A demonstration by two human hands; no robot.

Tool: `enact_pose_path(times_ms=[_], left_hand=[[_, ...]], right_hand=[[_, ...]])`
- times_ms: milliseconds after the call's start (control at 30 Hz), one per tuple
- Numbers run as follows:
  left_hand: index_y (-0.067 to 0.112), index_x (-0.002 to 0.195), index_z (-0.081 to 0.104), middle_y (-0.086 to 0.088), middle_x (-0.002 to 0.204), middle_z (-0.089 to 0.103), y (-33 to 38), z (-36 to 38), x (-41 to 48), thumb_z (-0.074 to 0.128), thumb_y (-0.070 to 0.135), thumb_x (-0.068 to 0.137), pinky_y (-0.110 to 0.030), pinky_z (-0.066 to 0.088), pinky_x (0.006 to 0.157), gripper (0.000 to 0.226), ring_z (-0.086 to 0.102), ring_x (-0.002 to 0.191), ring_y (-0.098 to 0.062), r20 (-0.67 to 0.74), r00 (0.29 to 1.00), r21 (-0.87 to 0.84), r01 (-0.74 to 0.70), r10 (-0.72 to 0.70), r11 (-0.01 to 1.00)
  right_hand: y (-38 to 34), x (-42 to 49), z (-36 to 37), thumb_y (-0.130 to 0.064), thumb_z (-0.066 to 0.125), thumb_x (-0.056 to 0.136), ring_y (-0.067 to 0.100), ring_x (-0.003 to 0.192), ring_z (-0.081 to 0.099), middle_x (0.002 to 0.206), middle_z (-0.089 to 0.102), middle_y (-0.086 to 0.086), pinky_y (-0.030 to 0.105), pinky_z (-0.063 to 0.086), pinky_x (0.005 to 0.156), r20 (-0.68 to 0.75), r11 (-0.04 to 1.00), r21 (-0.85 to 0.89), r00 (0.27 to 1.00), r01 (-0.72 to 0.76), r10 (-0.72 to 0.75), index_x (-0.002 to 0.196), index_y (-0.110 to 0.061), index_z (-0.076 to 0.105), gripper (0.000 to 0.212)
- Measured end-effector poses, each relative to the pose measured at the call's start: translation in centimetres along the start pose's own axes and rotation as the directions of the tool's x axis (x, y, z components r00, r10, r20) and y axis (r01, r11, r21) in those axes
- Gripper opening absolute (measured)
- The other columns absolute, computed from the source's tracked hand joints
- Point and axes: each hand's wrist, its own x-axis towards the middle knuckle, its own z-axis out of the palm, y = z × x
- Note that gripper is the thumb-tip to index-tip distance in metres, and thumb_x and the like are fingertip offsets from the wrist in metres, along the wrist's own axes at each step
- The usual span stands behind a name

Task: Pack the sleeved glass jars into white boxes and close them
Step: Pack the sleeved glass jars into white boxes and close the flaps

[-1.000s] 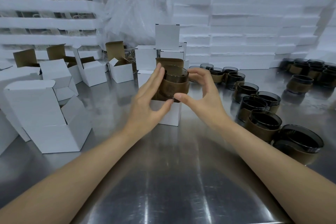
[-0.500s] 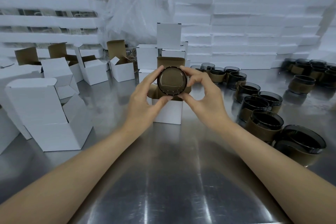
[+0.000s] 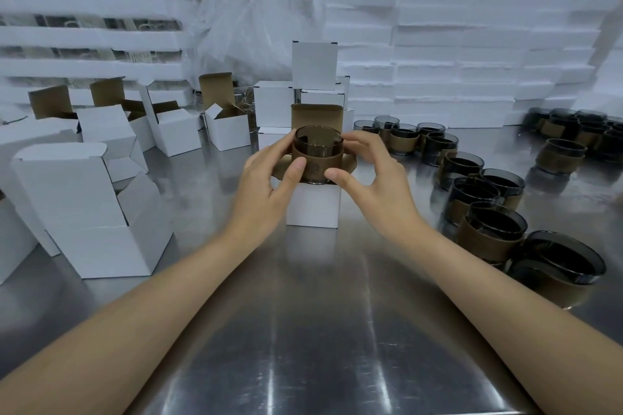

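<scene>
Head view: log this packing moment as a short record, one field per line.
held item: sleeved glass jar, upright, mouth up, base at the open top of a white box
left hand: left hand grips the jar's left side
right hand: right hand holds the jar's right side with thumb and fingers
box state: flaps open, rear flap standing up behind the jar
waiting jars: more sleeved jars on the steel table, right side
empty boxes: open white boxes at left

steel table (image 3: 303, 330) | white boxes (image 3: 87, 209) left | sleeved jars (image 3: 492, 232) right
</scene>
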Motion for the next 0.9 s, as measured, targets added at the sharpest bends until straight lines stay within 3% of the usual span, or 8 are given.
enact_pose_path(times_ms=[133,267,333,433,533,667,800,900], left_hand=[[0.031,0.127,0.052,0.020,0.115,0.062,-0.2,0.1,0.1,0.060,0.025,0.093,-0.010,0.043,0.090,0.035,0.059,0.107,0.006,-0.024,1.000,-0.097,0.006,-0.009,0.995],[0.047,0.121,0.047,0.016,0.118,0.061,-0.3,0.3,0.0,0.066,0.025,0.090,-0.007,0.040,0.090,0.043,0.058,0.109,0.006,-0.056,0.998,-0.102,0.024,-0.030,0.994],[0.040,0.126,0.050,0.012,0.120,0.062,-0.4,0.3,0.0,0.066,0.026,0.090,-0.008,0.040,0.092,0.042,0.057,0.110,0.005,-0.030,0.999,-0.078,0.034,-0.036,0.996],[0.024,0.127,0.055,0.010,0.118,0.064,-0.6,0.2,0.0,0.068,0.026,0.088,-0.025,0.046,0.099,0.041,0.059,0.110,-0.004,0.017,0.998,0.009,0.067,-0.067,0.998],[0.020,0.115,0.061,0.009,0.110,0.064,-0.7,0.2,-0.1,0.065,0.031,0.088,-0.041,0.047,0.097,0.030,0.060,0.103,-0.012,0.041,0.998,0.152,0.039,-0.046,0.988],[0.012,0.090,0.070,0.007,0.108,0.061,-1.0,0.5,0.0,0.057,0.027,0.094,-0.039,0.039,0.099,0.020,0.056,0.105,-0.013,0.091,0.995,0.313,-0.057,0.030,0.948],[0.013,0.116,0.060,0.004,0.119,0.051,-0.8,0.5,0.2,0.037,0.028,0.099,-0.006,0.034,0.093,0.032,0.047,0.110,0.006,-0.121,0.990,0.051,0.078,-0.071,0.996],[0.019,0.119,0.053,0.002,0.113,0.055,-1.4,0.2,0.8,0.032,0.023,0.104,-0.018,0.039,0.098,0.026,0.052,0.108,-0.004,-0.280,0.909,-0.197,0.260,-0.309,0.945]], right_hand=[[0.1,0.0,0.2,-0.022,0.066,0.090,-0.008,0.120,0.048,0.130,0.059,-0.003,0.004,0.033,0.098,0.044,0.999,0.012,0.998,-0.044,0.043,0.130,-0.027,0.048,0.044],[0.1,0.1,0.1,-0.018,0.063,0.092,0.003,0.123,0.051,0.134,0.057,-0.002,0.004,0.035,0.094,0.068,0.998,-0.007,0.996,-0.064,0.065,0.136,-0.021,0.046,0.047],[0.0,0.1,0.1,-0.015,0.064,0.091,0.003,0.121,0.052,0.133,0.057,-0.002,0.009,0.037,0.096,0.069,0.997,-0.021,0.995,-0.076,0.078,0.135,-0.022,0.047,0.048],[0.0,0.2,0.0,-0.014,0.064,0.090,0.000,0.119,0.052,0.129,0.059,-0.005,0.016,0.037,0.102,0.063,0.990,-0.054,0.989,-0.131,0.135,0.131,-0.022,0.051,0.044],[0.2,0.3,0.0,-0.014,0.061,0.090,0.006,0.114,0.054,0.115,0.063,-0.005,0.018,0.040,0.098,0.064,0.979,-0.152,0.987,-0.136,0.147,0.118,-0.018,0.061,0.028],[0.4,0.3,0.2,-0.011,0.057,0.092,0.011,0.106,0.053,0.104,0.067,-0.001,0.020,0.042,0.092,0.085,0.976,-0.213,0.994,-0.048,0.068,0.098,-0.011,0.071,0.015],[0.6,0.3,0.3,-0.010,0.044,0.100,0.003,0.109,0.054,0.121,0.059,-0.005,0.017,0.043,0.095,-0.101,0.992,-0.034,0.988,-0.120,0.116,0.120,-0.019,0.060,0.028],[0.5,0.8,0.0,-0.009,0.034,0.103,0.012,0.108,0.059,0.117,0.056,0.001,0.026,0.052,0.091,-0.230,0.914,0.341,0.924,-0.219,0.307,0.128,-0.017,0.048,0.030]])
